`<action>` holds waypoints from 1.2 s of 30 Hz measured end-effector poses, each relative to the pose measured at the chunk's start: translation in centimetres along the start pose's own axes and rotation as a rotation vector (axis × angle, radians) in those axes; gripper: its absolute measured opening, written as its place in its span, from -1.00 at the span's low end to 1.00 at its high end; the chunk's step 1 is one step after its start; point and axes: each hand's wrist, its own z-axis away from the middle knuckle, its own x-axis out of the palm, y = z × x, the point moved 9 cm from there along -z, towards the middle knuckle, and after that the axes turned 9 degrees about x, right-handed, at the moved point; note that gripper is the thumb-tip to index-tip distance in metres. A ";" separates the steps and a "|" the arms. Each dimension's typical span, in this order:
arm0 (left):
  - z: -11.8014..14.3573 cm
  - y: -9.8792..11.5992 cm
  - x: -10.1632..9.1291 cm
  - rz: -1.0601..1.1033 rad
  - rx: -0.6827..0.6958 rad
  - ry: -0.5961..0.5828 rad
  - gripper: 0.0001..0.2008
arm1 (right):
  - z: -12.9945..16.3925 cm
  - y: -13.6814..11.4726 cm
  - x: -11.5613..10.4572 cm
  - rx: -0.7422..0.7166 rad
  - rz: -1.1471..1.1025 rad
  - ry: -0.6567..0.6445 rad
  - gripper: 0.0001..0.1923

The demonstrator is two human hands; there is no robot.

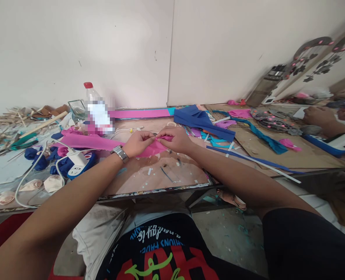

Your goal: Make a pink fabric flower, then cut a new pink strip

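Both hands meet mid-table, near the front edge: left hand point(137, 143) w/ steel watch and right hand point(175, 139) each pinch the long pink foam strip point(102, 142), fingers closed tight on its folded end. Strip trails left toward the white power strip point(78, 163); blue foam sheet point(201, 120) sits nearer the back edge.

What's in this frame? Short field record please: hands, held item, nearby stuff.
left hand: pinches pink strip, wristwatch on wrist
right hand: pinches same strip at its folded end
pink strip: runs left from the hands across the table
left of hands: white power strip, blue foam roses, plastic bottle
right of hands: blue sheet
far right: another person's hand
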 end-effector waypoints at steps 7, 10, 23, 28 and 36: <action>0.0 0.5 -0.1 -0.012 0.033 0.021 -0.63 | 0.0 0.0 0.0 -0.021 0.038 0.009 -0.88; 0.0 0.8 -0.3 -0.037 0.052 0.036 -0.65 | 0.1 0.0 -0.1 -0.030 0.051 0.021 -0.89; 0.3 2.3 -0.7 -0.290 0.138 0.075 -0.68 | -0.1 0.5 0.0 0.063 0.056 0.024 -0.90; 0.4 2.3 -0.7 -0.305 0.128 0.076 -0.66 | -0.1 0.7 0.2 0.098 0.072 0.003 -0.91; 0.3 2.6 -0.4 -0.448 0.198 0.059 -0.67 | -0.1 1.3 0.9 0.192 -0.035 -0.068 -0.91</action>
